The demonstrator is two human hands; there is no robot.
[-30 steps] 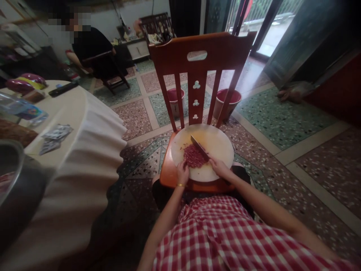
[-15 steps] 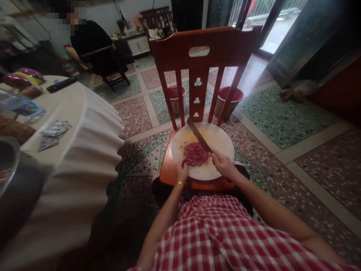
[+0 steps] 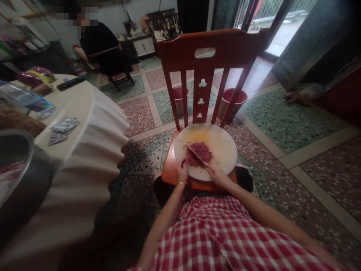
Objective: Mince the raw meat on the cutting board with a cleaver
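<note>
My right hand (image 3: 216, 174) is wrapped round the handle of a kitchen knife (image 3: 194, 153). The broad blade points away to the left and rests in a heap of finely chopped red meat (image 3: 205, 150). Under the heap is a round white cutting board (image 3: 225, 148), yellowish at its far side. My left hand (image 3: 182, 171), with a gold band at the wrist, has its fingers curled at the board's near left rim, close beside the meat; the fingertips are small and partly hidden. The board lies on the seat of a wooden chair (image 3: 169, 169).
The chair's tall back (image 3: 214, 45) rises behind the board, with two buckets (image 3: 180, 101) beyond. On the left, a cloth-covered table (image 3: 81, 116) bears a metal basin (image 3: 36, 173), a plastic bottle (image 3: 42, 107) and foil packets (image 3: 63, 130). A person (image 3: 98, 41) sits farther back.
The knife has come down and to the left, from above the meat's far side into the heap, with my right hand following. My left hand stays at the rim. The view shifted slightly.
</note>
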